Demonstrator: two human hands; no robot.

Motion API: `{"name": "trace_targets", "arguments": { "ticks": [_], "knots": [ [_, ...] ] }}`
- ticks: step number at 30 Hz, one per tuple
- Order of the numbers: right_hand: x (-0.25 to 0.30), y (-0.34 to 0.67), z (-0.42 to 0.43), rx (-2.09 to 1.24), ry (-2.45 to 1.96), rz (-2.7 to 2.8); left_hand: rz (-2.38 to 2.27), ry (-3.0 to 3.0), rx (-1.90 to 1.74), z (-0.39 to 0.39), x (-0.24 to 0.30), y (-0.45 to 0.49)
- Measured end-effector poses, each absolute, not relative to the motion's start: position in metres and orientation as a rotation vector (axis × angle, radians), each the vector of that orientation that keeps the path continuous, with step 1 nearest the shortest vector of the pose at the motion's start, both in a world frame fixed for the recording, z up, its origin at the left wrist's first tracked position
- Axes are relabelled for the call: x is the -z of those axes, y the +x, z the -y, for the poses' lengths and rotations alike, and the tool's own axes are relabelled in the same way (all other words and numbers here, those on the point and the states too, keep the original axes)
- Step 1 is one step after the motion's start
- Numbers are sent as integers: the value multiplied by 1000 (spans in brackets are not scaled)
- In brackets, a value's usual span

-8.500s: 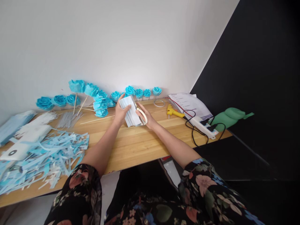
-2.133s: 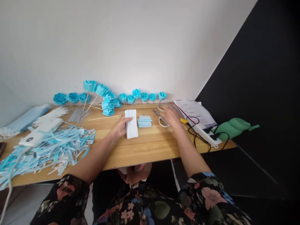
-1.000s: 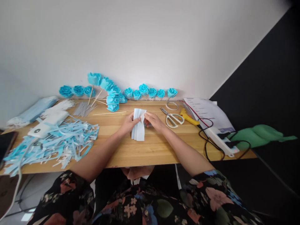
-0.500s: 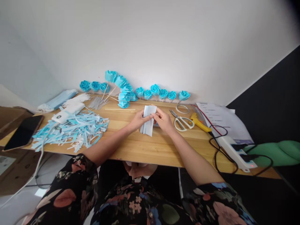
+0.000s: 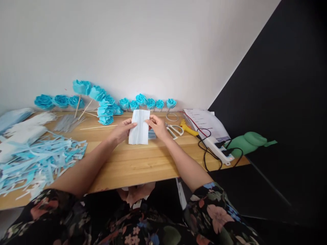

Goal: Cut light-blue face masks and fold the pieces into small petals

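Note:
Above the middle of the table I hold a pale blue-white pleated mask sheet [image 5: 139, 127] upright, its vertical folds facing me. My left hand [image 5: 124, 130] pinches its left edge, thumb in front. On the other edge, my right hand [image 5: 156, 126] grips it with the thumb on the front face and fingers behind. Just behind and below my right hand, a bluish flat thing [image 5: 152, 134] lies on the table, mostly hidden. White-handled scissors [image 5: 176, 130] lie right of that hand, partly covered by it.
Blue paper flowers [image 5: 106, 107] on sticks line the wall. Cut strips [image 5: 51, 153] and grey wires [image 5: 67, 122] cover the left side. On the right are a tape ring [image 5: 172, 116], yellow glue gun [image 5: 187, 128], printed papers [image 5: 208, 123], power strip [image 5: 218, 151] and a green object [image 5: 246, 143].
The mask sheet has been spread wider, and my hands have moved apart to its two edges. My view has turned to the right, so the scene has shifted left.

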State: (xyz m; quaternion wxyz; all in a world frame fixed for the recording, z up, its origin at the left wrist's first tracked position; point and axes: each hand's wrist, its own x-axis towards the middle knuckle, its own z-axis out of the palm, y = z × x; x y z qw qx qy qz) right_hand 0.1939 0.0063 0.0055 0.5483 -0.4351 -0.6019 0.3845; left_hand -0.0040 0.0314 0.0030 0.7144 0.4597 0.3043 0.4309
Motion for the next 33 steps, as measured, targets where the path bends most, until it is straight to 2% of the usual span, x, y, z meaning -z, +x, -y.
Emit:
{"name": "trace_targets", "arguments": {
  "ticks": [7,23,33],
  "knots": [
    [-6,181,6,-1002,-996,1443,-682,999,-1044,-22,-5,-3],
    [-9,182,11,-436,-1258,1384,-735,953,-1277,-30,4,-4],
    [-2,185,4,-326,-1296,1401,-743,1033,-1153,-29,8,-4]
  ]
}}
